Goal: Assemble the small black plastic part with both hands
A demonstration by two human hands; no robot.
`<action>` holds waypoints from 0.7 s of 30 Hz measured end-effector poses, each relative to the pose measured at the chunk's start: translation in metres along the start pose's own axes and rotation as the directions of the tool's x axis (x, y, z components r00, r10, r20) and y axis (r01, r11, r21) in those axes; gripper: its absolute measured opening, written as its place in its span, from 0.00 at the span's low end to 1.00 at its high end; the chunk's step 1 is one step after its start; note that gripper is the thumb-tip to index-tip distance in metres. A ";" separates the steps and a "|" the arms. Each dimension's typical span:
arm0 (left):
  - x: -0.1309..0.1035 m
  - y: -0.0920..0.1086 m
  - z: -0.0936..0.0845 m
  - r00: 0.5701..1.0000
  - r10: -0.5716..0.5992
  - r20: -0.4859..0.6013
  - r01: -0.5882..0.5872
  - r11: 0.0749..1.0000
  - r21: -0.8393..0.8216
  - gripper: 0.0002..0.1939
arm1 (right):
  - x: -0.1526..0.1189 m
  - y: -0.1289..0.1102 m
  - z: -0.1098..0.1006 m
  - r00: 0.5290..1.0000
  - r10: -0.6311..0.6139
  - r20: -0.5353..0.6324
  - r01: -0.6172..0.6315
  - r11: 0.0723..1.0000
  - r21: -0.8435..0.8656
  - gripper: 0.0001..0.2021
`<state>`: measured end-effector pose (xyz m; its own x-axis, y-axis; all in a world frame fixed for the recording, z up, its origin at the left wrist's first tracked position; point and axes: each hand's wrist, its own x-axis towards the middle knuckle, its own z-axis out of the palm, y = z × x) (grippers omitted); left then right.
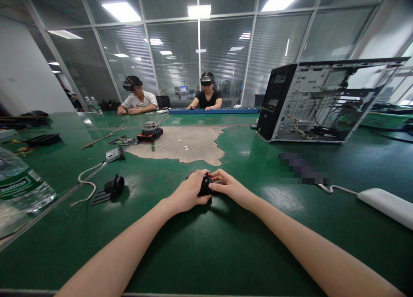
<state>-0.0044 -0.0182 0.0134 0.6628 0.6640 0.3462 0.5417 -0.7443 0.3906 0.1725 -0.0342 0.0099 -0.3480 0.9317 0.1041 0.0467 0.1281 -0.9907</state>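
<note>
A small black object point(205, 186) sits low over the green table point(200, 254), in the middle of the view. My left hand point(190, 189) is wrapped round its left side, thumb along the near edge and fingers over the top. From the right, my right hand point(226, 183) pinches at its right side with thumb and fingertips. Fingers cover much of the object, so its exact shape cannot be made out. To the left lies a black part with slats and a round piece point(112, 187), apart from both hands.
An open computer case point(290, 103) stands at right, near a white power strip point(387, 206). A water bottle point(22, 185) is at left. Beyond lie a metal part with cable point(114, 153), a circuit board point(124, 140) and a black-red device point(150, 132). Two people sit across.
</note>
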 end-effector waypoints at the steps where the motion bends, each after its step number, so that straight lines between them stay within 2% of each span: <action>1: 0.000 0.000 0.000 1.000 0.002 0.002 -0.002 1.000 -0.001 0.30 | -0.001 -0.001 -0.001 1.000 -0.009 0.015 0.009 1.000 0.001 0.15; 6: 0.000 0.001 -0.001 1.000 -0.006 0.003 0.006 1.000 -0.008 0.31 | -0.002 0.000 -0.001 1.000 -0.029 0.012 0.029 0.999 0.021 0.13; 13: 0.001 0.001 0.000 1.000 -0.012 0.001 0.012 1.000 0.004 0.30 | 0.002 0.004 0.002 1.000 0.012 -0.022 -0.011 0.999 0.034 0.13; 21: 0.000 0.000 0.000 1.000 -0.008 0.002 0.008 1.000 -0.002 0.31 | -0.003 -0.004 0.001 0.999 -0.046 0.008 0.046 0.999 -0.009 0.14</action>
<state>-0.0044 -0.0184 0.0135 0.6594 0.6701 0.3409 0.5461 -0.7385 0.3954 0.1724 -0.0373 0.0133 -0.3577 0.9218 0.1491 0.0389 0.1742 -0.9839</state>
